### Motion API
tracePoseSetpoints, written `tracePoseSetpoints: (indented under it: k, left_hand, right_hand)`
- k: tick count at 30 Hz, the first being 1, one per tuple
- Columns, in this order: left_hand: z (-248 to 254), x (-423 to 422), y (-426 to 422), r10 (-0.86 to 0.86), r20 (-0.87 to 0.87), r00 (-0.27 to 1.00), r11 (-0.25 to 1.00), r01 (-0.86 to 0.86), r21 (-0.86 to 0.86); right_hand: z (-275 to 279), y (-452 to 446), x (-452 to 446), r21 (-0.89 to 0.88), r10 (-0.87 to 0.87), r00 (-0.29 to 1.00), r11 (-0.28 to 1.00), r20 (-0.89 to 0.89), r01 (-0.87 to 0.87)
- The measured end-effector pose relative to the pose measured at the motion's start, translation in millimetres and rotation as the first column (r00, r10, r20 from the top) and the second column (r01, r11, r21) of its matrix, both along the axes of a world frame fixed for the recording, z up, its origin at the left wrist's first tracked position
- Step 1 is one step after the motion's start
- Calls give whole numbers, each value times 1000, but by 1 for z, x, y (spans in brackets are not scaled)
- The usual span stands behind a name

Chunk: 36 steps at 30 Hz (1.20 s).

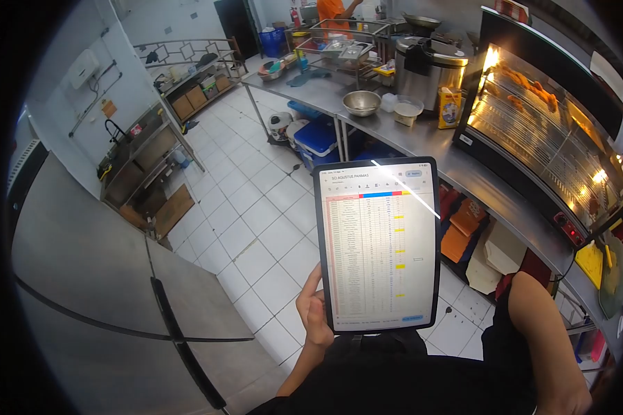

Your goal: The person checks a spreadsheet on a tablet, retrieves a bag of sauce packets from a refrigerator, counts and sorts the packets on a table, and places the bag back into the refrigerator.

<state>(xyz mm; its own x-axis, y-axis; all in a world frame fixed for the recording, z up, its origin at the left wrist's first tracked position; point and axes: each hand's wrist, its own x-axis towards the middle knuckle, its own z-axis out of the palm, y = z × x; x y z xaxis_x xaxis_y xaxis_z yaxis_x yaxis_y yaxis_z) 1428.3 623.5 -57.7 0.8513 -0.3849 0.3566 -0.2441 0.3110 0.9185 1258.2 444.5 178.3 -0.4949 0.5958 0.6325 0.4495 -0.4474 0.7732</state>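
A tablet (pixel 381 249) with a dark frame stands upright before me, its screen lit with a spreadsheet of many rows. Blue, red and yellow cells mark parts of the sheet, and a streak of light reflects across the top right corner. My left hand (pixel 315 311) grips the tablet by its lower left edge, thumb in front and the other fingers partly hidden behind it. On the right side my bare right arm (pixel 550 346) is bent, but the hand itself lies outside the picture.
A steel counter (pixel 429 142) runs along the right, bearing a metal bowl (pixel 361 103), a large steel pot (pixel 429 72) and a lit food warmer (pixel 533 131). Steel fridge doors (pixel 97 263) stand close at left. A blue cooler (pixel 318 142) sits below the counter. Someone in orange (pixel 333 14) stands far back.
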Motion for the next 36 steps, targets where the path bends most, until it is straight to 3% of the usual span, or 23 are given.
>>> tracePoseSetpoints:
  k: [9, 11, 12, 14, 17, 23, 26, 33, 36]
  left_hand:
    - [15, -14, -74, -31, -61, 998, 999, 29, -38]
    - [14, -16, -94, -84, -30, 996, 996, 82, -46]
    - [12, -16, -104, -114, 0, 993, 992, 114, -46]
    - [8, -20, -127, -176, 30, 984, 983, 177, -56]
    - [4, -29, -162, -253, 35, 967, 963, 255, -84]
    - [-2, -57, -235, -435, 14, 900, 897, 434, -85]
    - [4, -76, -269, -524, -88, 847, 852, 518, -81]
    - [-8, -114, -363, -758, -189, 625, 647, 757, -92]
    - [1, -142, -411, -811, -131, 570, 583, 805, -109]
  right_hand:
    - [4, -45, -40, -33, -264, 956, 962, 125, 269]
    - [1, -57, -45, -43, -119, 976, 991, 184, 128]
    - [-1, -62, -42, -70, 39, 980, 997, 197, -26]
    - [-3, -75, -53, -80, 46, 981, 996, 190, -31]
    - [-6, -93, -88, -50, -338, 933, 937, 123, 346]
    - [-7, -118, -124, 9, -459, 876, 886, 145, 463]
    - [-8, -125, -145, 39, -552, 820, 832, 149, 553]
    - [-4, -133, -184, 100, -840, 521, 537, 149, 838]
    - [-1, -141, -198, 109, -913, 385, 400, 137, 910]
